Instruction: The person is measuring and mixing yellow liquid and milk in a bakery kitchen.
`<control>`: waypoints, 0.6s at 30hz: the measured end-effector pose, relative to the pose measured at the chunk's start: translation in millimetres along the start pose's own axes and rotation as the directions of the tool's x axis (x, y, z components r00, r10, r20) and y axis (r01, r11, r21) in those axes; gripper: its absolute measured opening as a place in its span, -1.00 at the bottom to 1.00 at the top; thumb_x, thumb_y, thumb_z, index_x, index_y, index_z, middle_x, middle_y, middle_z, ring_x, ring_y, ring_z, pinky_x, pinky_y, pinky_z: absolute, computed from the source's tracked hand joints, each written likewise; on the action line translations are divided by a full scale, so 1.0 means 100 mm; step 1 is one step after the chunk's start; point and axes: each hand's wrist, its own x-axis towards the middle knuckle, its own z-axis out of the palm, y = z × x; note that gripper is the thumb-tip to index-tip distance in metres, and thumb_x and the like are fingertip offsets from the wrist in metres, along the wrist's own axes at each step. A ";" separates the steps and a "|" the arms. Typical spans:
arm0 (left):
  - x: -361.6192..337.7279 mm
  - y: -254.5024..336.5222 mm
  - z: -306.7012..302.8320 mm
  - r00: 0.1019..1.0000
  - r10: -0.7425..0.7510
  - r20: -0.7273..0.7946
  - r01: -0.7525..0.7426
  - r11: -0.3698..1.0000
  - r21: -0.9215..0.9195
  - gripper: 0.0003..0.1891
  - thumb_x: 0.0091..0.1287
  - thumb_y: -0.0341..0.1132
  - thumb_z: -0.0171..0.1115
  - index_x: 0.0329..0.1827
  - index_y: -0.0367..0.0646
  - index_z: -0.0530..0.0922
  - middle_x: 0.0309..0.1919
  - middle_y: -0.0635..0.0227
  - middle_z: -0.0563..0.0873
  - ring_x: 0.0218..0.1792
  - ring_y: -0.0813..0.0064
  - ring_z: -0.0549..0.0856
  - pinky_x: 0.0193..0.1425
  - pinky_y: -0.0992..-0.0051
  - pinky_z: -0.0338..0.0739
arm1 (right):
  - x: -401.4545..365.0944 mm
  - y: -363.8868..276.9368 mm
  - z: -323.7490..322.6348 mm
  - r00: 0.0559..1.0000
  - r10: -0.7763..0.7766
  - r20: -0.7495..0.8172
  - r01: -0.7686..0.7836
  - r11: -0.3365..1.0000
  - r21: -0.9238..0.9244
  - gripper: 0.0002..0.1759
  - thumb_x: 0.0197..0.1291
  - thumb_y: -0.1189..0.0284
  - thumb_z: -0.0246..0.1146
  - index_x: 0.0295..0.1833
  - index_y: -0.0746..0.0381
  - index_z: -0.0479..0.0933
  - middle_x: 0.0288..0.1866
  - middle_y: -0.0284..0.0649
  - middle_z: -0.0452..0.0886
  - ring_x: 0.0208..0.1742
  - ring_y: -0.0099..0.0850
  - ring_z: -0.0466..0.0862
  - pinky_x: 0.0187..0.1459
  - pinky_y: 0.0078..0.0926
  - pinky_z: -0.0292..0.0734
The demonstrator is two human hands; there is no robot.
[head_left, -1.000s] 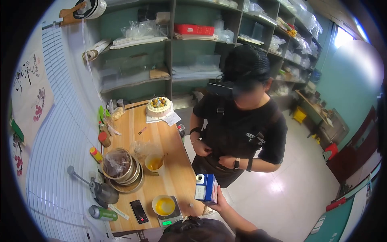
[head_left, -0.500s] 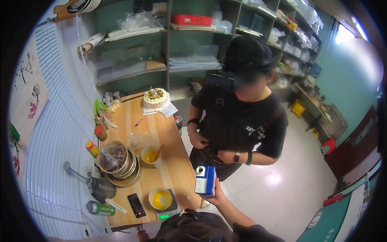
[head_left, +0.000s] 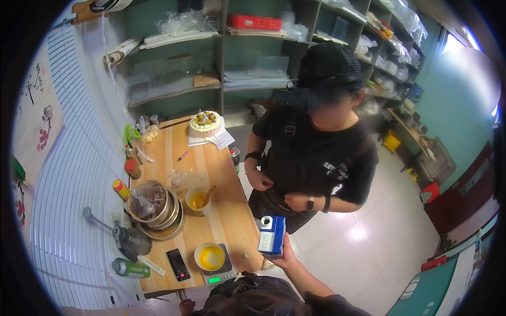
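Note:
My right hand (head_left: 287,256) grips a blue and white drink carton (head_left: 271,235) past the table's right edge. The carton's round spout faces up. Left of it, a bowl with yellow liquid (head_left: 210,257) rests on a kitchen scale (head_left: 226,271) with a lit green display. A small white cap (head_left: 246,256) lies beside the scale. At the bottom edge, my left hand (head_left: 187,306) shows only in part, fingers curled by a thin greyish piece I cannot make out. A phone (head_left: 178,264) lies on the table left of the scale.
A co-worker (head_left: 316,142) stands across the table's corner, hands at the waist. On the wooden table (head_left: 224,184) are a decorated cake (head_left: 205,123), a second bowl (head_left: 197,199) with a utensil, stacked pans (head_left: 171,213), a green can (head_left: 130,268) and a grey jug (head_left: 133,241).
The view has shifted slightly. My right hand still holds the carton at nearly the same spot and tilt. The co-worker's pose is almost unchanged.

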 end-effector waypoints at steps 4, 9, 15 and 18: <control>0.01 -0.01 -0.04 1.000 -0.024 0.010 0.024 0.996 -0.084 -0.72 0.08 -0.07 0.49 -0.17 0.08 0.76 -0.39 0.39 0.80 -0.37 0.43 0.73 -0.22 0.36 0.63 | 0.03 0.02 -0.04 1.000 -0.011 0.009 0.012 1.000 -0.011 -0.01 0.21 -0.45 -0.14 0.51 0.04 0.25 0.46 -0.18 0.39 0.42 -0.12 0.41 0.39 0.01 0.28; 0.03 -0.03 -0.04 0.987 0.068 0.145 -0.004 0.916 -0.402 -0.87 0.05 -0.33 0.43 -0.37 -0.06 0.64 -0.61 0.43 0.62 -0.58 0.49 0.62 -0.62 0.48 0.45 | 0.01 0.04 -0.06 0.999 -0.011 -0.047 0.010 1.000 -0.020 0.01 0.19 -0.47 -0.14 0.51 0.04 0.25 0.45 -0.18 0.39 0.40 -0.11 0.42 0.38 0.01 0.30; 0.08 -0.15 -0.11 0.766 0.603 0.222 -0.583 0.506 0.636 -0.80 0.10 -0.23 0.36 -0.26 -0.11 0.67 -0.60 0.35 0.64 -0.49 0.32 0.69 -0.53 0.37 0.55 | 0.02 0.06 -0.15 0.999 -0.014 -0.047 0.013 1.000 -0.013 -0.02 0.19 -0.47 -0.13 0.49 0.02 0.28 0.42 -0.20 0.43 0.38 -0.12 0.44 0.36 0.02 0.32; 0.03 -0.11 -0.25 0.696 0.647 0.312 -0.657 0.399 0.640 -0.82 0.24 -0.25 0.24 -0.19 -0.13 0.66 -0.60 0.35 0.63 -0.51 0.33 0.69 -0.52 0.32 0.55 | 0.03 0.07 -0.18 0.999 -0.024 -0.040 0.023 0.999 -0.024 -0.04 0.20 -0.46 -0.13 0.47 0.00 0.30 0.40 -0.22 0.45 0.36 -0.14 0.47 0.35 0.03 0.33</control>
